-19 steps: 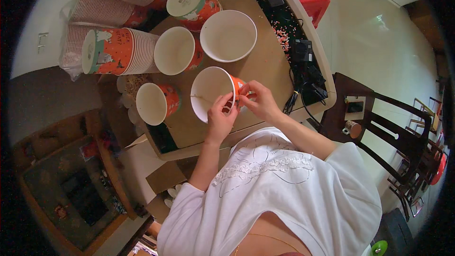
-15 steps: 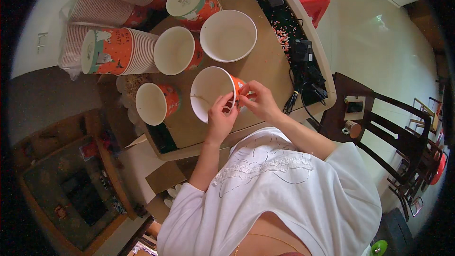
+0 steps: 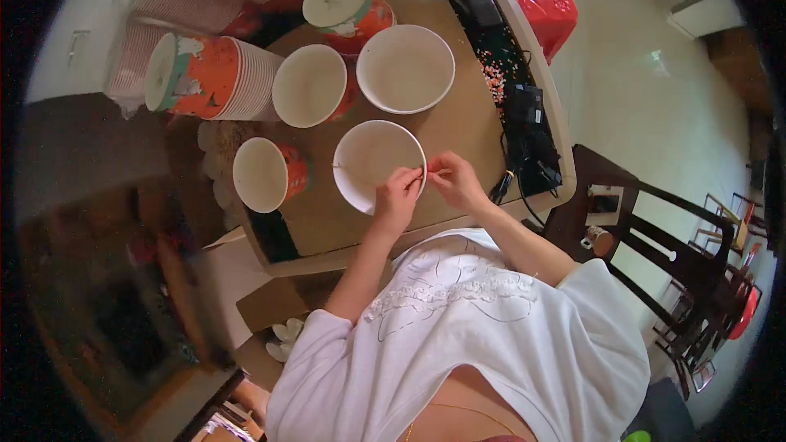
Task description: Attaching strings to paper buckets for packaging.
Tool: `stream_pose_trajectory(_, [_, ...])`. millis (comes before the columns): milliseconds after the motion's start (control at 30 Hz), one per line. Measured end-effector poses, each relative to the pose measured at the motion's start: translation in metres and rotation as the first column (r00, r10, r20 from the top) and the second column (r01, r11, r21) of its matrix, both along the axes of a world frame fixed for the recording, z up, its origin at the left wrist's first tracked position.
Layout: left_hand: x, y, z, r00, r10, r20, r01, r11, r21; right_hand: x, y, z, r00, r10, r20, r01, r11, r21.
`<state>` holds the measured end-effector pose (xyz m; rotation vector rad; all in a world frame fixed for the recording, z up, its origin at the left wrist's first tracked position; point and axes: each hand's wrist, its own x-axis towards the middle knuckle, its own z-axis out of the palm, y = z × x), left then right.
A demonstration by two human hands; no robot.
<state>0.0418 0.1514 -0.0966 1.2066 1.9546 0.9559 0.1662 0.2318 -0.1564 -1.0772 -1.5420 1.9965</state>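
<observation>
A white-lined paper cup [image 3: 364, 155] stands on the table, its mouth toward me. At its right rim, my left hand [image 3: 397, 199] and my right hand [image 3: 458, 186] meet, both with fingers pinched together. The left fingertips reach over the rim, partly inside the cup. My right fingertips press together just outside the rim. A reddish bit shows between the hands, too small to name. A thin strand-like mark [image 3: 338, 165] sits on the cup's left inner edge.
More cups surround it: a small orange one [image 3: 260, 174], two open ones [image 3: 309, 86] [image 3: 405, 69], an upturned orange-green one [image 3: 348, 8] and a sideways stack [image 3: 217, 78]. Black adapters with cables [image 3: 524, 104] and scattered pink-white bits [image 3: 493, 78] line the right edge. A red stool [image 3: 536, 4] stands beyond.
The near cup has turned, so its orange outer wall by my hands is now hidden. My fingertips have come closer together at the rim. The view has shifted slightly.
</observation>
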Motion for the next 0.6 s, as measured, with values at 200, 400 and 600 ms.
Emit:
stream_pose_trajectory(200, [0.000,0.002,-0.014,0.990,0.043,-0.132,-0.038,0.999,0.036,0.002,0.005,0.002,0.996,0.084,0.027,-0.082,0.995,-0.049])
stream_pose_trajectory(400, [-0.005,0.000,-0.023,0.984,0.166,0.066,-0.166,0.986,0.008,0.005,-0.013,0.044,0.997,0.005,-0.076,-0.014,0.993,-0.118])
stream_pose_trajectory(600, [-0.015,-0.002,-0.055,0.916,0.188,0.355,-0.176,0.982,-0.067,-0.014,0.010,0.101,0.919,0.335,0.207,-0.389,0.855,0.344])
